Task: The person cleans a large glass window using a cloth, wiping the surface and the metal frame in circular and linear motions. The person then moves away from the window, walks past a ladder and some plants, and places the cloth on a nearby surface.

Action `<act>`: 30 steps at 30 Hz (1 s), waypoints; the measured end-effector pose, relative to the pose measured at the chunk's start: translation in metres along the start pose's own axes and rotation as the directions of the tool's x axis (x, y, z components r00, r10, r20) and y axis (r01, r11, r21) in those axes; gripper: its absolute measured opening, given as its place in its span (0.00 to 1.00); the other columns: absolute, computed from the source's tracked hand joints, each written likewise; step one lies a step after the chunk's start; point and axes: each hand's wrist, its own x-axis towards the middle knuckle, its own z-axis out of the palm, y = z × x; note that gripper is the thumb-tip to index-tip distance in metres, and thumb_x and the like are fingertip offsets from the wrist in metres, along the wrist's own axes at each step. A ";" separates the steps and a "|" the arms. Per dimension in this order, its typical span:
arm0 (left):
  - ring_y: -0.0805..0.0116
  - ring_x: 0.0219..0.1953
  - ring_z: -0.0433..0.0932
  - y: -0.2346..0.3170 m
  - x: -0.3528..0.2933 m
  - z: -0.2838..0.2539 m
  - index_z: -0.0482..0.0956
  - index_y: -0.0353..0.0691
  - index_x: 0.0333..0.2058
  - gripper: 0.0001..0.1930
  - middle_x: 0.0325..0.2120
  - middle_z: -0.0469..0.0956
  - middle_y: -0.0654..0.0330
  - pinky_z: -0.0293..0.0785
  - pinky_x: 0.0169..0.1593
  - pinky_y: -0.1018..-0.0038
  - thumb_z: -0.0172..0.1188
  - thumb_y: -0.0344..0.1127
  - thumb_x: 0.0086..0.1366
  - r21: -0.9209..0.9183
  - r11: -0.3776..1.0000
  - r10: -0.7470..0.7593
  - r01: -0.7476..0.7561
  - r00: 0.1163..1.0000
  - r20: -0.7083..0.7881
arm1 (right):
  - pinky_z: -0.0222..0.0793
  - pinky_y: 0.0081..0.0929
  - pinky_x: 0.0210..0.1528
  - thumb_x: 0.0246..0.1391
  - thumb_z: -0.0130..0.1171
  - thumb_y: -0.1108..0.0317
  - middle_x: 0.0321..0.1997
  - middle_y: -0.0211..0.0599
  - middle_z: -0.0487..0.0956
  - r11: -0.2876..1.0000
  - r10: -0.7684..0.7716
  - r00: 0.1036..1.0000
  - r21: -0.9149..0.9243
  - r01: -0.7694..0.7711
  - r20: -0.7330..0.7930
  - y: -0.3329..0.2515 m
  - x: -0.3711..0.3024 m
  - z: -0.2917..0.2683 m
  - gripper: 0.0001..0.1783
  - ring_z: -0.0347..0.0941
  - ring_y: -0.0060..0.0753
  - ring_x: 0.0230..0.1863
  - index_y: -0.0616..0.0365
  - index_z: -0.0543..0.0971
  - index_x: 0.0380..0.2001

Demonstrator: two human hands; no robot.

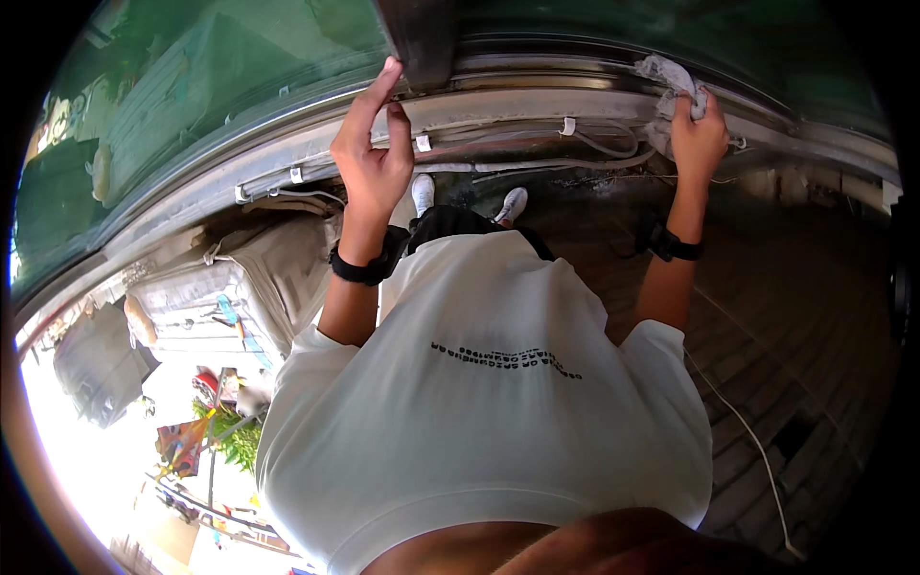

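Observation:
My right hand [700, 144] grips a crumpled greyish-white rag [668, 72] at the dark window track [565, 69]. Part of the rag bunches up beyond my fingers, and more of it hangs below them. On the left, my left hand [372, 158] is raised with the index finger stretched out and the thumb apart. Its fingertip is at the lower end of the dark upright window frame [422, 43]; whether it touches cannot be told. Nothing shows in this hand, though its other fingers are partly hidden.
Green-tinted glass [240, 86] stands beyond the pale sill [508, 105]. Cables [537, 165] with white clips run beneath it. A grey covered box [230, 287] stands at left, near green plants [240, 443]. A thin white cord [743, 422] crosses the dark tiled floor [767, 316] at right.

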 end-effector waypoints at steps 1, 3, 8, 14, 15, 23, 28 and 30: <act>0.62 0.56 0.76 0.000 -0.002 0.000 0.74 0.33 0.56 0.20 0.54 0.77 0.50 0.69 0.60 0.70 0.51 0.20 0.65 0.019 1.000 0.005 -0.005 1.000 0.006 | 0.74 0.45 0.44 0.53 0.58 0.55 0.42 0.51 0.82 0.999 0.052 0.994 -0.006 -0.052 0.093 -0.003 0.000 0.006 0.21 0.79 0.57 0.42 0.59 0.81 0.44; 0.61 0.58 0.75 0.003 -0.007 0.000 0.73 0.33 0.57 0.22 0.55 0.75 0.50 0.68 0.60 0.70 0.51 0.20 0.64 0.036 0.999 0.005 -0.006 1.000 0.016 | 0.73 0.45 0.45 0.53 0.57 0.55 0.43 0.52 0.81 0.983 0.106 0.938 0.110 -0.149 0.329 -0.018 -0.008 0.022 0.22 0.78 0.56 0.43 0.59 0.81 0.44; 0.56 0.59 0.74 0.010 -0.005 -0.001 0.75 0.36 0.56 0.25 0.56 0.74 0.48 0.69 0.59 0.70 0.52 0.18 0.59 0.019 1.000 0.007 -0.007 1.000 0.021 | 0.76 0.47 0.40 0.53 0.55 0.58 0.41 0.47 0.78 0.961 -0.264 0.913 0.172 0.219 0.312 -0.108 -0.048 0.051 0.17 0.79 0.51 0.39 0.61 0.80 0.37; 0.61 0.54 0.78 0.007 -0.005 -0.003 0.75 0.31 0.54 0.19 0.50 0.79 0.48 0.70 0.58 0.70 0.50 0.19 0.64 0.015 0.999 -0.028 0.028 1.000 -0.005 | 0.77 0.44 0.36 0.49 0.60 0.62 0.34 0.46 0.79 0.831 -0.511 0.815 0.397 0.389 0.272 -0.194 -0.077 0.061 0.12 0.80 0.51 0.31 0.61 0.79 0.27; 0.61 0.52 0.79 0.003 -0.009 0.003 0.77 0.30 0.51 0.17 0.47 0.80 0.48 0.71 0.57 0.71 0.50 0.18 0.65 -0.042 0.999 -0.024 0.022 0.999 -0.046 | 0.77 0.45 0.37 0.49 0.59 0.62 0.38 0.46 0.79 0.838 -0.521 0.791 0.367 0.403 0.321 -0.192 -0.071 0.059 0.12 0.79 0.52 0.31 0.60 0.80 0.30; 0.68 0.38 0.82 -0.002 0.024 0.004 0.81 0.32 0.43 0.16 0.37 0.83 0.52 0.76 0.44 0.76 0.49 0.15 0.60 -0.049 0.987 0.131 -0.152 0.945 -0.300 | 0.79 0.44 0.35 0.50 0.57 0.65 0.51 0.43 0.80 0.872 -0.476 0.734 0.151 0.466 0.485 -0.124 -0.037 0.041 0.16 0.82 0.48 0.33 0.54 0.82 0.42; 0.71 0.36 0.82 -0.001 0.019 -0.008 0.82 0.35 0.47 0.19 0.37 0.84 0.53 0.76 0.44 0.77 0.51 0.16 0.60 -0.038 0.992 0.117 -0.124 0.982 -0.148 | 0.78 0.46 0.38 0.50 0.56 0.63 0.39 0.44 0.83 0.925 -0.344 0.798 0.031 0.380 0.494 -0.111 -0.026 0.028 0.18 0.81 0.52 0.35 0.52 0.82 0.45; 0.71 0.35 0.81 0.008 0.007 -0.007 0.82 0.35 0.46 0.18 0.37 0.84 0.53 0.76 0.44 0.77 0.51 0.16 0.59 -0.049 0.994 0.090 -0.097 0.987 -0.131 | 0.77 0.47 0.38 0.50 0.56 0.63 0.37 0.46 0.83 0.933 -0.321 0.803 0.023 0.358 0.502 -0.125 -0.031 0.029 0.16 0.81 0.53 0.35 0.54 0.83 0.42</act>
